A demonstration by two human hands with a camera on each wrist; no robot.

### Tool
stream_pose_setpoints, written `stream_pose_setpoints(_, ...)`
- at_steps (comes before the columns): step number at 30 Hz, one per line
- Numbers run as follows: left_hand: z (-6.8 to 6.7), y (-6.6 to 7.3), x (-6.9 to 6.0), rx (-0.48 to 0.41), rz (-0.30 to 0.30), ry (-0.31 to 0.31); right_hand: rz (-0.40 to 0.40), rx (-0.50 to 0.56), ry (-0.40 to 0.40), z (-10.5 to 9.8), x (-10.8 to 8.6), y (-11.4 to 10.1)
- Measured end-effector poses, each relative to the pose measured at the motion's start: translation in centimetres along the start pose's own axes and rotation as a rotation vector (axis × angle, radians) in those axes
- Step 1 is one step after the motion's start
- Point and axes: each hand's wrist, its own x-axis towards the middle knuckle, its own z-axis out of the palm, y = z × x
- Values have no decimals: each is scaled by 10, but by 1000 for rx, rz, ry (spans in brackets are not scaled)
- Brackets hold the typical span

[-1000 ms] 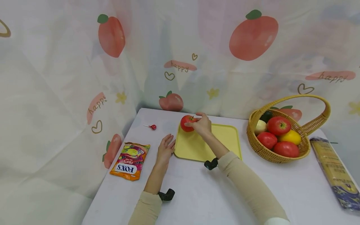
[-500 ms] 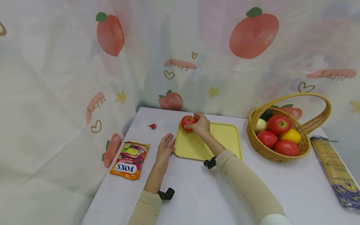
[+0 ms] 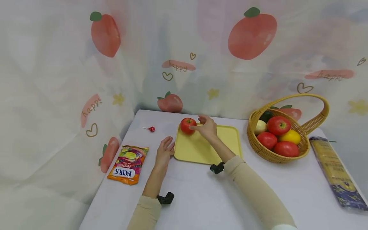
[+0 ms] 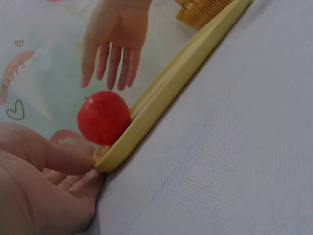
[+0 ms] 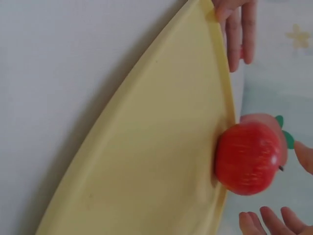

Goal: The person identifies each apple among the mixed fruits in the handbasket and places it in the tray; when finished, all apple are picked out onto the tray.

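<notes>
Apple (image 3: 186,126) appears placed, ten o'clock on tray (image 3: 195,150); your right hand (image 3: 208,129) spread, clear; your left hand (image 3: 164,154) pinches tray, unreleased.

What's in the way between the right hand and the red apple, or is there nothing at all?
Nothing visible is in the way. The right wrist view shows just a gap between the right hand and the red apple. The left hand pinches the yellow tray, off to the side.

The head camera looks down from high up; both wrist cameras see the apple (image 5: 247,159) and tray (image 5: 146,132) up close.
</notes>
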Motion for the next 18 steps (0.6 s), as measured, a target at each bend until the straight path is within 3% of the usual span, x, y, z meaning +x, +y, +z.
stream_pose_setpoints(7,-5,3,0,-15,4,-14,-54,63,22,-28,-18,-16)
stream_pose_setpoints(18,0,0,-2,-21,-14,-8,-137,132,55,-85,-50,-39)
